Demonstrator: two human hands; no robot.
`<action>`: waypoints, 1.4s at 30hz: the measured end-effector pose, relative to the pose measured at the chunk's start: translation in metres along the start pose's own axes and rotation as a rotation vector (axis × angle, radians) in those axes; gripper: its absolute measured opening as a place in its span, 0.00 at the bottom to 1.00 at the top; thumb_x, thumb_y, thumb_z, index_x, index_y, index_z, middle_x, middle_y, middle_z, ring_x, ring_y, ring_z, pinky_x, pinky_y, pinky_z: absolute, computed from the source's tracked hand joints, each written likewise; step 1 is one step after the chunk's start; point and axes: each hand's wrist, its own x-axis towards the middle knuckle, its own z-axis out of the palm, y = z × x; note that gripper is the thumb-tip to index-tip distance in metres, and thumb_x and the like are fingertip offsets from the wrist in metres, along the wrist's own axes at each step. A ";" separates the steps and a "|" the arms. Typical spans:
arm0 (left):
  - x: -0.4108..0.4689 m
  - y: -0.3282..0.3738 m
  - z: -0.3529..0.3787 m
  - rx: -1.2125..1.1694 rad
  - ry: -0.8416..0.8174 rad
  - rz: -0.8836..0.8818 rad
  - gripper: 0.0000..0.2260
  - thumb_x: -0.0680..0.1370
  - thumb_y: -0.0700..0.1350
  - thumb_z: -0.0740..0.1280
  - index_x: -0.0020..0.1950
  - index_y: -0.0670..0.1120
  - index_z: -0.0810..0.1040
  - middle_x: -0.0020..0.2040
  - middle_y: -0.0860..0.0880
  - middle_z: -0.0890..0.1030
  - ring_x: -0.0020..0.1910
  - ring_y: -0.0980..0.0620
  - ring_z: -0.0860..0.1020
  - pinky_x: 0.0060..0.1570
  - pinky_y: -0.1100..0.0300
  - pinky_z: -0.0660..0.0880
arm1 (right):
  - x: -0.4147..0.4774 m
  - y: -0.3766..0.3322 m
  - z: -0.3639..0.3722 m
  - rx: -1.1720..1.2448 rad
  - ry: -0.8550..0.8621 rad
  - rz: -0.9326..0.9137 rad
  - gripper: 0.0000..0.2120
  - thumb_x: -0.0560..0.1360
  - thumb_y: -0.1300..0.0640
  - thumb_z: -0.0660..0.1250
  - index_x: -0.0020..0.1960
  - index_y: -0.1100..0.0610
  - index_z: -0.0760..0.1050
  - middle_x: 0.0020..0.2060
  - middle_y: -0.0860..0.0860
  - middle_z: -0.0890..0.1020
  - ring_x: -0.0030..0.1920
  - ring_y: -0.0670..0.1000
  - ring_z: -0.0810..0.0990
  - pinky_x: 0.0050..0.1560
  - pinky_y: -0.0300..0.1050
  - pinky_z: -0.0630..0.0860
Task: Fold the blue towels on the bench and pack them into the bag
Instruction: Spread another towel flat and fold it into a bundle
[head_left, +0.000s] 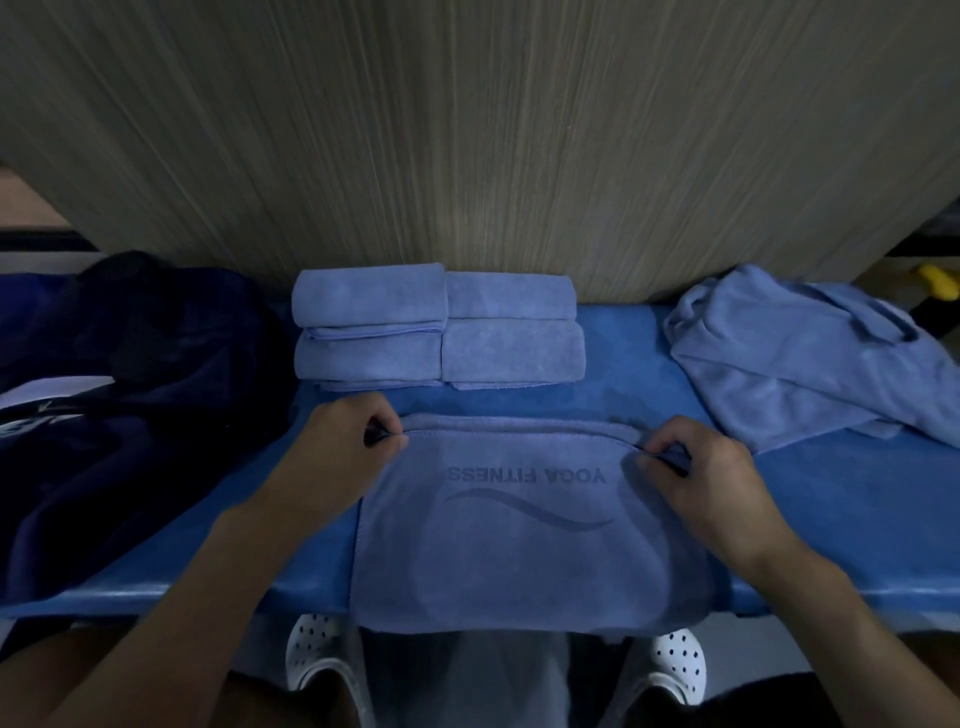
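Blue "YOGA FITNESS" towel (519, 561) pinched at its far edge by both hands.
The towel lies flat on the blue surface (857, 519), its near edge hanging over the front and its print facing away from the person. The left hand (343, 441) and right hand (711, 467) each hold a far corner in a narrow pinch grip. Four folded towels (439, 327) sit behind it, a crumpled towel heap (810, 364) lies to the right, and a dark navy bag (130, 395) is on the left.

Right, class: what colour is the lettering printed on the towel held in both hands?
Dark blue lettering on the lighter blue towel, seen in the head view, the only one.
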 end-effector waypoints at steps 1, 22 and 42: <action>-0.002 0.002 -0.003 -0.029 0.007 -0.001 0.10 0.74 0.38 0.73 0.36 0.49 0.77 0.33 0.55 0.80 0.34 0.60 0.76 0.34 0.70 0.71 | -0.002 -0.001 -0.002 0.023 0.013 -0.018 0.09 0.71 0.65 0.73 0.39 0.54 0.75 0.38 0.47 0.80 0.43 0.44 0.77 0.42 0.29 0.70; -0.091 0.122 -0.136 -0.402 0.109 0.207 0.07 0.69 0.34 0.76 0.35 0.43 0.84 0.38 0.47 0.84 0.35 0.57 0.80 0.38 0.69 0.75 | -0.059 -0.104 -0.150 0.115 0.192 -0.294 0.12 0.67 0.68 0.76 0.34 0.54 0.78 0.46 0.41 0.78 0.42 0.45 0.79 0.40 0.32 0.73; -0.122 0.182 -0.189 -0.206 0.244 0.370 0.06 0.70 0.38 0.77 0.35 0.45 0.82 0.33 0.50 0.83 0.30 0.61 0.78 0.34 0.70 0.74 | -0.075 -0.159 -0.226 0.040 0.331 -0.422 0.11 0.66 0.66 0.78 0.34 0.54 0.77 0.38 0.47 0.80 0.39 0.50 0.80 0.41 0.48 0.76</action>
